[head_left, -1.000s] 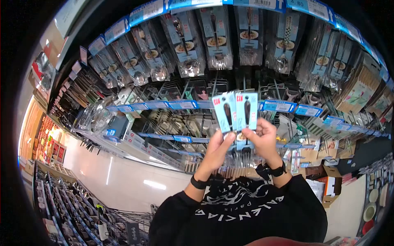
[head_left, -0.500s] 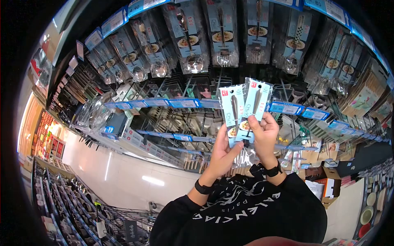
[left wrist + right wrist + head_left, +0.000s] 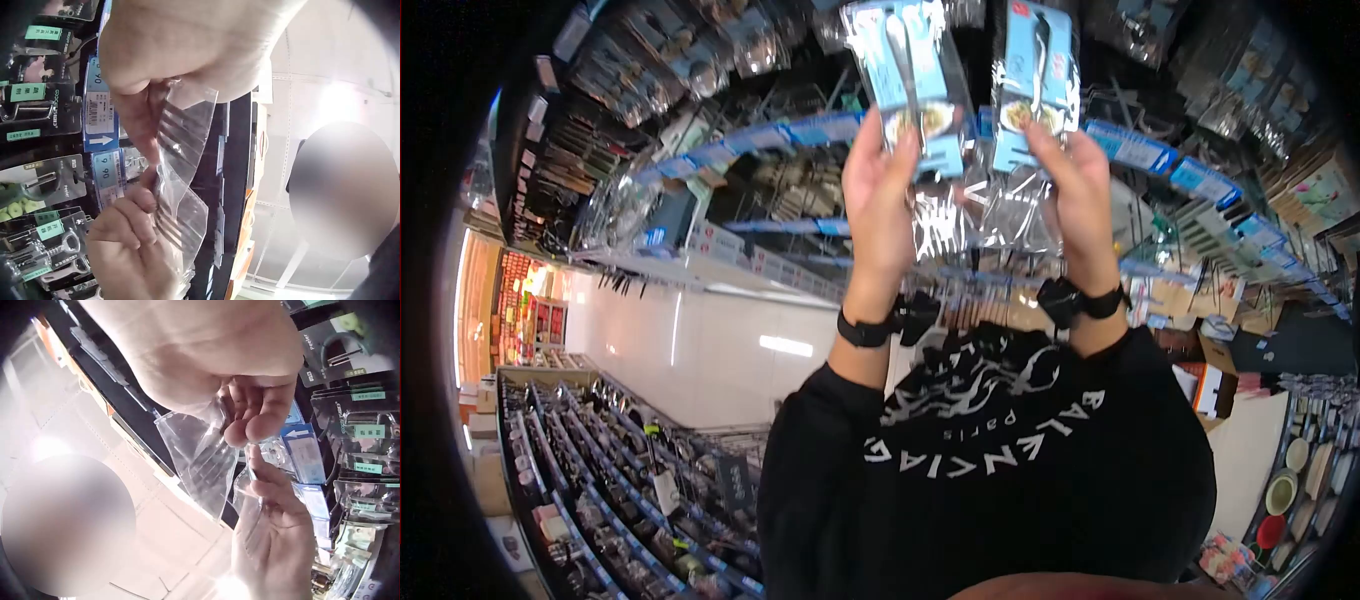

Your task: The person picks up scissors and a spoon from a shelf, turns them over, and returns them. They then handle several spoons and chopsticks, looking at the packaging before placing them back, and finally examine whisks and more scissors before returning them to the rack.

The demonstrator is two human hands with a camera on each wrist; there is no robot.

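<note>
Head view: left hand (image 3: pixel 880 205) and right hand (image 3: pixel 1085 200) raised side by side before the far rack (image 3: pixel 1140 150), fingers curled, pinching left fork pack (image 3: pixel 915 85) and right fork pack (image 3: pixel 1035 85).

Wrist views: fingers (image 3: pixel 140 119) clamped on clear wrap (image 3: pixel 200 456), tines visible inside.

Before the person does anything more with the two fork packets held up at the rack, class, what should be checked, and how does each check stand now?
1. Left hand grips the left packet: ok.
2. Right hand grips the right packet: ok.
3. The packets are held apart, not overlapping: ok.
4. Fork tines show through the clear plastic: ok.
5. Printed card faces are readable: cannot tell, too blurred.
6. A free hook on the rack behind the packets: cannot tell, hidden by them.
</note>
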